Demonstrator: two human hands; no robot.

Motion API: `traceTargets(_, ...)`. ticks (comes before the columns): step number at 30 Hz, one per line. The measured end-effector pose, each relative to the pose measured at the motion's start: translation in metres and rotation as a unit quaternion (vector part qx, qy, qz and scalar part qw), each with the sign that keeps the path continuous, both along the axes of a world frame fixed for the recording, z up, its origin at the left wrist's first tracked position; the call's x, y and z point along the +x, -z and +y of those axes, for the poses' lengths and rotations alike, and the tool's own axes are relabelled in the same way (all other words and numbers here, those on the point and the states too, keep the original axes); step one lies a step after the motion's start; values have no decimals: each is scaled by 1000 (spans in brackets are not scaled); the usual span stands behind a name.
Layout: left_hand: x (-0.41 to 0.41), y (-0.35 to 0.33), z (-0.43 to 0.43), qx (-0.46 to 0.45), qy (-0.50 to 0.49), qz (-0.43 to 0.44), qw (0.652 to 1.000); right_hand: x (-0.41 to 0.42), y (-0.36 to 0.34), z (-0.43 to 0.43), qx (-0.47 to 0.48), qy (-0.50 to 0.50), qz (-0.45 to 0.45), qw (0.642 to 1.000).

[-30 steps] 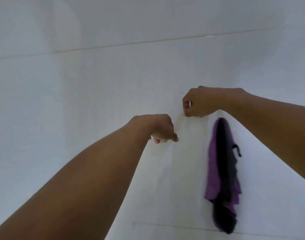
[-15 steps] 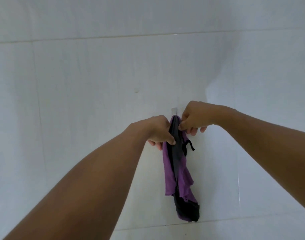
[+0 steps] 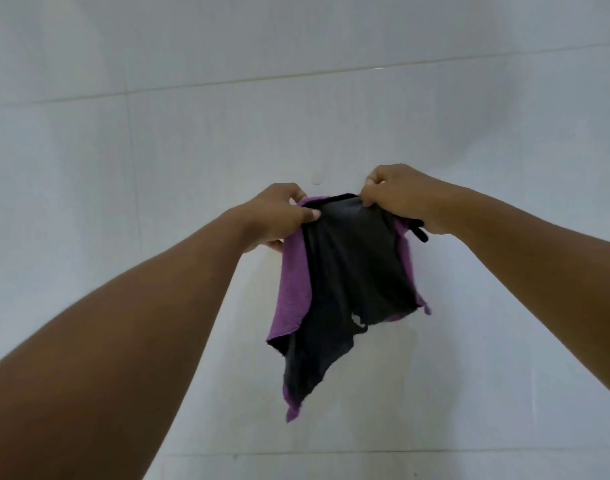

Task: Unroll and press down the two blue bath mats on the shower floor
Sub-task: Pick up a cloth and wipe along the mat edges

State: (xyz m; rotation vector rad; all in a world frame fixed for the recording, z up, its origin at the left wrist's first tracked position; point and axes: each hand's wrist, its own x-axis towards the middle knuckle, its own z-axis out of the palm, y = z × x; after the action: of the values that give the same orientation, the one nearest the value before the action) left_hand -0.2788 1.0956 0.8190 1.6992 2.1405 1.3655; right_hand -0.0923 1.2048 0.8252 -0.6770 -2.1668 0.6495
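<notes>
No blue bath mat is in view. I hold a purple and black cloth [image 3: 348,271] up in front of a white tiled wall [image 3: 158,168]. My left hand [image 3: 279,216] pinches its upper left corner, and my right hand [image 3: 400,199] pinches its upper right corner. The cloth hangs spread between both hands, black side toward me, purple edges showing on the left and at the bottom. A short black loop [image 3: 419,233] sticks out under my right hand.
The wall is made of large white tiles with thin grout lines [image 3: 262,81]. A small white bump [image 3: 316,176] sits on the wall just above the cloth. The shower floor is out of view.
The cloth hung bunched against the wall one second ago. Both hands took hold of its top, and now they have pulled apart and spread it wide.
</notes>
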Motion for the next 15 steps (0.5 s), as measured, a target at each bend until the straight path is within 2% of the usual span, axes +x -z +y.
traceTargets(7,-75,21,-106,-92,-95,-56,990,-98,8,-66,28,-132,-134,982)
traceTargets(11,-120,39,-195,-95,-169,-100,976,-178,15,-129,63,-225,-165,958)
traceTargets(15,-149,52,-296,-104,-159,-185,964,-255,26,-212,82,-326,-168,927)
